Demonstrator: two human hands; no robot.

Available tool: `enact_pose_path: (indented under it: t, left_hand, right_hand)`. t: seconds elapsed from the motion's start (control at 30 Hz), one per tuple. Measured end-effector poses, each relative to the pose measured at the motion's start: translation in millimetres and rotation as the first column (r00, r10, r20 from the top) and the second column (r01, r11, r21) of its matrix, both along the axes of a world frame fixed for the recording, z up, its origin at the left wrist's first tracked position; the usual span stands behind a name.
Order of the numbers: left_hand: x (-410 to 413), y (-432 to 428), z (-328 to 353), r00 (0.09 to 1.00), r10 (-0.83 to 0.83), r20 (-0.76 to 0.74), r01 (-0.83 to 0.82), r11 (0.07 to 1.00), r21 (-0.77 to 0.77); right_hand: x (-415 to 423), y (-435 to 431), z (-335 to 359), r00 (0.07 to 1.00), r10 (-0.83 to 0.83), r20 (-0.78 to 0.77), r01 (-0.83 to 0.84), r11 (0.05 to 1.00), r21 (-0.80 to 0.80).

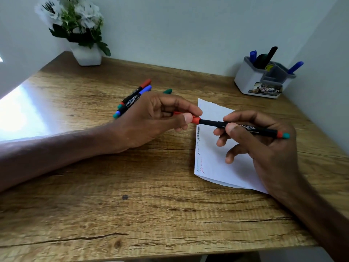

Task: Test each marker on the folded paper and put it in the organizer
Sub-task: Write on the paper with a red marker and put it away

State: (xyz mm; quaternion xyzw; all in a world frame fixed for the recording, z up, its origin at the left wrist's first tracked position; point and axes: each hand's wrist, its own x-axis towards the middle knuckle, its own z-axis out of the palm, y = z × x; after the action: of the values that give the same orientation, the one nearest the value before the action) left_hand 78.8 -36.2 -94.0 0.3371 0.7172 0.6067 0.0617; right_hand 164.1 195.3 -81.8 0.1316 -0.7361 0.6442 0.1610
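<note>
Right hand (264, 140) pinching marker (245, 127) barrel; left hand (160, 118) gripping red cap (195, 120). Risk: sudden cap release, tip streaking paper (217, 163) below grip.

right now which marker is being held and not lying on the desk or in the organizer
The red-capped marker, held over the paper: right hand grips its barrel, left hand pinches its cap.
</note>
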Motion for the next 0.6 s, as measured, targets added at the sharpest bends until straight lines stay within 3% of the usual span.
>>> enact_pose_path:
  t: [0.6]
  left_hand:
    - [8.4, 7.3, 0.4, 0.954, -0.126, 0.272, 0.096, 0.988, 0.118]
  right_hand:
    - [-2.2, 0.6, -7.3, 0.983, 0.097, -0.153, -0.067, 0.98, 0.188]
